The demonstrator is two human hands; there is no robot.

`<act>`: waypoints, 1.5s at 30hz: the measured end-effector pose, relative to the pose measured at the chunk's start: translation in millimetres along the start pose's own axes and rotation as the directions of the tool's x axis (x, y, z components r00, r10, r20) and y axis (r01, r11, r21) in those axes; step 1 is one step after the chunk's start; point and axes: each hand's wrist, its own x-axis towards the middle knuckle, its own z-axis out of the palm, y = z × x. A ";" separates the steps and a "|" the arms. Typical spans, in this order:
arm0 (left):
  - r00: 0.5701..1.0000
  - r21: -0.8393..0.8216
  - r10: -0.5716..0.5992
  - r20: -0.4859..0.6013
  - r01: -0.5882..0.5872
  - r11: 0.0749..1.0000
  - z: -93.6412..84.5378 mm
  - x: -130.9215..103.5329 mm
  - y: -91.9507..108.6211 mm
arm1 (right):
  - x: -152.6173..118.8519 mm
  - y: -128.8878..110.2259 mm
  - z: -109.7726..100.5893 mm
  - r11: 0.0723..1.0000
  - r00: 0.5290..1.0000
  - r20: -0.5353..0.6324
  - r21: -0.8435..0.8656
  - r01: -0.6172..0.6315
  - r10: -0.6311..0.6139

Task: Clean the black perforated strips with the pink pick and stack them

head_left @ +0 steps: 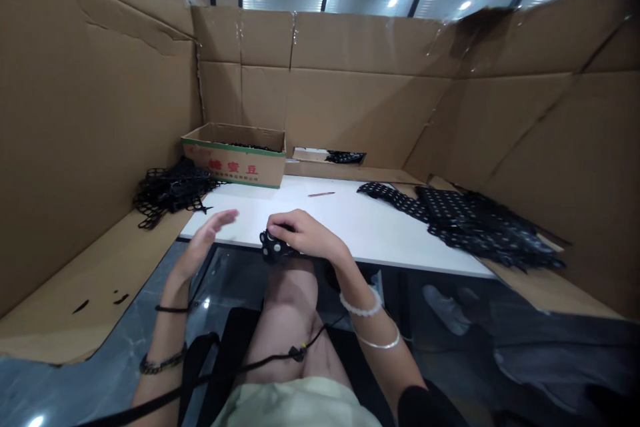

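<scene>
My right hand [304,235] is closed around a bunched black piece with white dots [273,247], held at the table's front edge just above my knee. Its shape is mostly covered by my fingers, and I cannot tell whether it is cloth or plastic. To the left of it my left hand [206,240] is raised with its fingers stretched out, holding nothing. Black sheets patterned with white dots [470,217] lie in a pile on the right, one strip reaching toward the middle. A tangled heap of black net-like pieces [175,188] lies at the left.
An open cardboard box [245,167] with black pieces inside stands at the back left of the white table [340,220]. A thin pen-like stick [321,194] lies near the middle. Tall cardboard walls [350,100] enclose three sides. A cable [270,359] crosses my lap.
</scene>
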 end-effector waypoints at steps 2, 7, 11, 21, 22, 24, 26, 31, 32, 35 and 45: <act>0.982 -0.136 0.015 0.186 0.010 0.991 19.3 2.0 1.2 | 5.4 -6.6 0.5 0.999 0.995 0.085 -0.013 0.044 -0.043; 0.933 -0.198 -0.053 0.356 0.131 0.971 53.2 2.2 3.0 | 8.8 -1.7 2.8 0.994 0.984 0.149 0.055 0.090 -0.098; 0.895 -0.204 -0.142 0.423 0.247 0.947 55.7 -1.8 7.1 | 5.1 7.8 2.9 0.993 0.985 0.156 0.097 0.061 -0.075; 0.966 -0.098 -0.222 0.136 0.236 0.967 62.4 -0.5 14.4 | -10.6 -9.8 47.9 0.931 0.890 -0.364 -0.134 -0.340 0.273; 0.970 -0.106 -0.211 0.119 0.224 0.969 62.9 -0.6 14.9 | -10.1 -9.0 51.4 0.939 0.904 -0.310 -0.087 -0.334 0.293; 0.975 -0.128 -0.197 0.104 0.209 0.969 65.2 -1.2 15.9 | -7.3 -4.6 57.3 0.961 0.925 -0.260 0.071 -0.269 0.278; 0.980 -0.163 -0.185 0.069 0.194 0.967 71.1 -1.9 16.6 | -3.5 1.6 63.4 0.949 0.932 -0.271 0.268 -0.165 0.239; 0.946 -0.454 -0.266 -0.185 0.158 0.877 91.7 -5.0 22.8 | -2.9 12.9 77.0 0.636 0.875 -0.330 0.771 0.033 0.355; 0.915 -0.549 -0.330 -0.231 0.158 0.821 91.9 -6.0 25.6 | -6.3 13.9 76.0 0.533 0.841 -0.351 0.841 0.090 0.411; 0.811 -0.725 -0.445 -0.381 0.036 0.687 79.1 -9.7 35.5 | -18.7 14.5 57.0 0.452 0.547 -0.602 0.798 0.399 0.582; 0.801 -0.630 -0.426 -0.421 0.079 0.772 68.7 -10.2 39.2 | 116.9 25.2 -109.4 0.928 0.373 -0.926 -0.080 -0.363 0.066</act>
